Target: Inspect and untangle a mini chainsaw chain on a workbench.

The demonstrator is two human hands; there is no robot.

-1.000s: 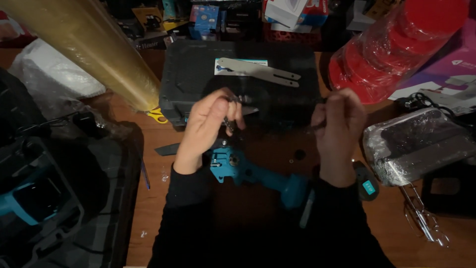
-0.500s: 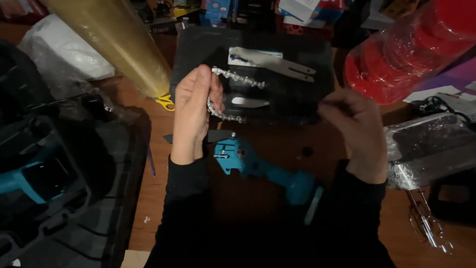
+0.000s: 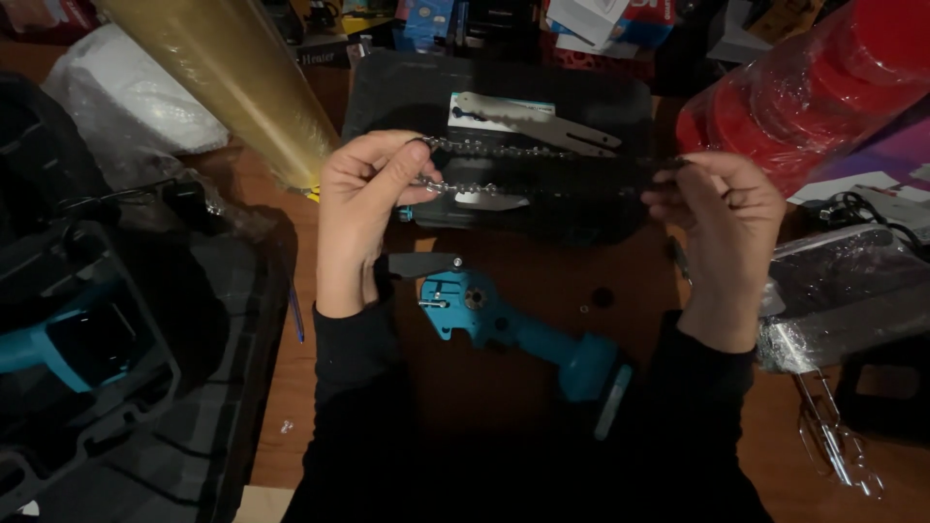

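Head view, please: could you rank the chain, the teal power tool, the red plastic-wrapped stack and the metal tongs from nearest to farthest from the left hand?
From the left hand:
1. Chain, pinched in its fingers, stretched rightward.
2. Teal power tool, just below on the table.
3. Red plastic-wrapped stack, upper right.
4. Metal tongs, lower right corner.

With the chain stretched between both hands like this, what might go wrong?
1. The metal saw chain has cutting teeth; pulled taut between the bare left hand and right hand, it may nick the fingers.
2. If one end slips, it may swing onto the teal cordless saw body below.
3. The small dark loose parts on the wooden table may get knocked away.
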